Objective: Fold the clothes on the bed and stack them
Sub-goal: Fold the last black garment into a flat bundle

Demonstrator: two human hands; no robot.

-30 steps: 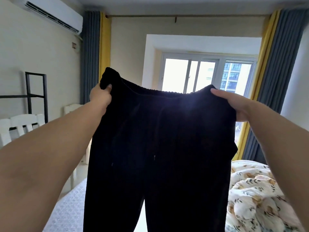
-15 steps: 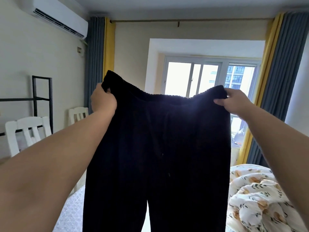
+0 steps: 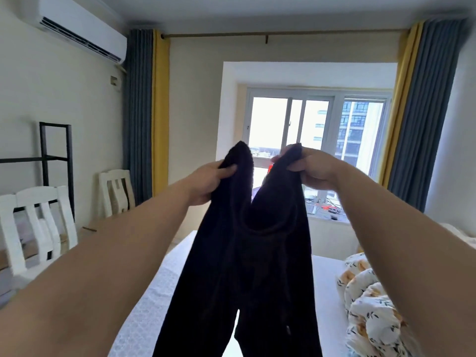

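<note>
So the person is holding a pair of dark, ribbed-looking knit trousers up in the air over the bed with its pale textured cover, and both hands are gripping the waistband. The left hand is pinching one waistband corner with its fingers curled round the cloth, and the right hand is doing the same with the other corner, its fingers bunched tight on the fabric. The two corners are sitting close together but not touching, so I'm guessing a lengthwise fold, leg onto leg, is happening. Here's where I think it's getting dicey: the waistband between the hands is sagging into a loose loop, and the legs are hanging slightly apart at the bottom, so if the corners are meeting while the seams aren't lined up, the fold is coming out twisted and lumpy. The grip is only on the corner tips too, so heavy knit like this could be slipping out of one hand and dropping in a heap. Also, the crumpled white floral quilt is lying on the bed's right side, quite near, so laying the trousers down carelessly could mean they're landing half on it and not flat. The leg ends are out of frame, so I can't tell whether they're dragging.
</note>
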